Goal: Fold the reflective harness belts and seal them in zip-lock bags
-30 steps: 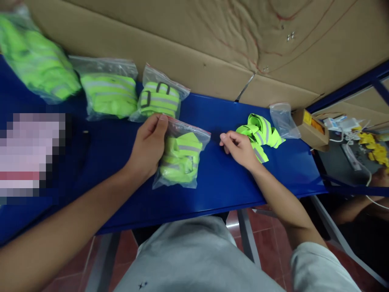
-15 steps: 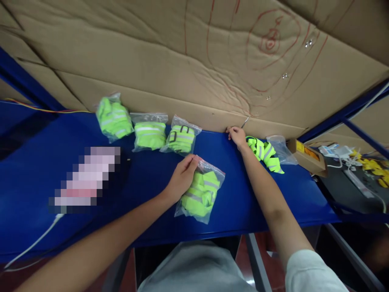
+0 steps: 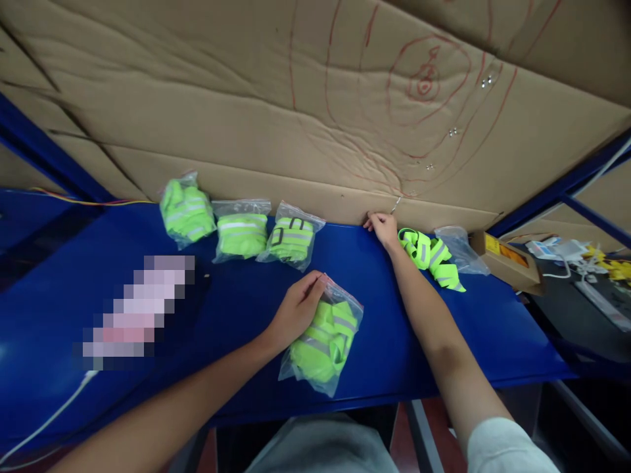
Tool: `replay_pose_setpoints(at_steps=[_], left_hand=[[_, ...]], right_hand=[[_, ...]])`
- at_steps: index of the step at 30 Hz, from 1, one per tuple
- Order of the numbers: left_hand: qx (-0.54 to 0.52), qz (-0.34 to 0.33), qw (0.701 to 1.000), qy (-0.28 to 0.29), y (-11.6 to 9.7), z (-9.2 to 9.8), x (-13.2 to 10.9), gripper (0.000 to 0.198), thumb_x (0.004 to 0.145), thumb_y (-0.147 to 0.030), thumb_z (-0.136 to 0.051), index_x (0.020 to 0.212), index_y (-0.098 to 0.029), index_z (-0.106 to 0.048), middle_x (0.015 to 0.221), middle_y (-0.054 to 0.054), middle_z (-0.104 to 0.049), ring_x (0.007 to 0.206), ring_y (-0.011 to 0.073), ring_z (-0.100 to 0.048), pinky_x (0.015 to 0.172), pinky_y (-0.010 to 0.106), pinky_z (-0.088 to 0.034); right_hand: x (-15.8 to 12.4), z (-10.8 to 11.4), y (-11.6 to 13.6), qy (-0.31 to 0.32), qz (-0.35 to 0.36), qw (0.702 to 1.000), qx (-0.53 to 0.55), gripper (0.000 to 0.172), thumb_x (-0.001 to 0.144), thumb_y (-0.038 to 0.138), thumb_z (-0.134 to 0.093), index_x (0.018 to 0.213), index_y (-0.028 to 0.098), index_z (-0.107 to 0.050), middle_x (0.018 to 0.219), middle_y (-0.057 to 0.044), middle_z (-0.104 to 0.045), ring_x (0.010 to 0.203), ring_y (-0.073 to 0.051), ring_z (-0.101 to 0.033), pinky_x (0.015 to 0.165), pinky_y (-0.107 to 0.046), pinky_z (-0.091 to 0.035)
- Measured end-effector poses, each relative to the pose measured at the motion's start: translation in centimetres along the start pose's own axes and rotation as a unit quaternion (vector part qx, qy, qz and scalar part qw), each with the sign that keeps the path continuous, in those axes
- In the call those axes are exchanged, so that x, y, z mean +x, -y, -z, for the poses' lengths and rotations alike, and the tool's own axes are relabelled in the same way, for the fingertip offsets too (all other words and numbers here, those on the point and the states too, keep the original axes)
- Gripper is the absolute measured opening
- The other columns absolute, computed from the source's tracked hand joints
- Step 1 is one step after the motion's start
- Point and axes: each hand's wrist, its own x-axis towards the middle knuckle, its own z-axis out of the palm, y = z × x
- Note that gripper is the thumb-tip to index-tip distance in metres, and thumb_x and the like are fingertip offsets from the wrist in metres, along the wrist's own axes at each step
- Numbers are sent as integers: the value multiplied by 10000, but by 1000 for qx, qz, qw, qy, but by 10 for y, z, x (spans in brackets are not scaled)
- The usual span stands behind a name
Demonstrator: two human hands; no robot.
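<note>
My left hand (image 3: 298,309) pinches the upper corner of a clear zip bag (image 3: 325,345) with a red-edged seal. Inside lie fluorescent yellow-green straps with grey reflective stripes. The bag is at the table's front. At the back, close to the cardboard wall, my right hand (image 3: 382,228) has its fingers bent together; what they hold, if anything, cannot be made out. Just right of that hand lies a loose bundle of yellow-green reflective straps (image 3: 431,256), outside any bag. A clear, flattened plastic bag (image 3: 463,249) lies beyond it.
Similar filled bags stand along the back: one at left (image 3: 187,213), one in the middle (image 3: 242,233) and one with dark buckles (image 3: 292,238). A blurred-out object (image 3: 135,309) with a white cable lies left. An open carton (image 3: 507,259) sits right, against the cardboard wall (image 3: 221,118).
The view has tilted slightly, so the table sits lower in the picture. My left hand keeps its pinch on the bag, and my right hand stays near the back wall.
</note>
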Motion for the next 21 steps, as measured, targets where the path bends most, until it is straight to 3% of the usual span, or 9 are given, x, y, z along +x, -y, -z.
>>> replay_pose_setpoints(at_steps=[8,14,17,21], left_hand=[[11,-2,1000,19,2,-1,-1,382,1001,-522,-496,835,-196,-608,746,-14,-539,710,152,-475,657,265,-379],[9,-5,1000,21,2,0,1,370,996,-502,-517,820,-190,-610,734,-18,-539,704,147,-477,657,261,-382],[1,-2,1000,16,3,0,3,383,978,-514,-547,804,-182,-625,728,-14,-558,701,148,-483,662,258,-388],[-26,5,1000,-14,6,3,5,407,947,-555,-585,857,-174,-696,806,14,-659,763,166,-559,709,258,-433]], right_hand=[[-5,4,2,2,-23,999,26,439,938,461,-498,657,170,-669,664,-71,-734,612,-136,-626,711,-256,-488],[-19,1,17,52,-24,998,26,274,915,353,-592,799,161,-749,796,-55,-784,809,-160,-697,905,-281,-498],[-44,-2,30,64,-32,997,21,225,923,329,-612,836,181,-758,961,-68,-805,1013,-206,-710,1045,-352,-470],[-112,-3,56,123,-24,991,40,264,947,450,-643,929,224,-780,1134,-51,-789,1208,-243,-665,1160,-435,-413]])
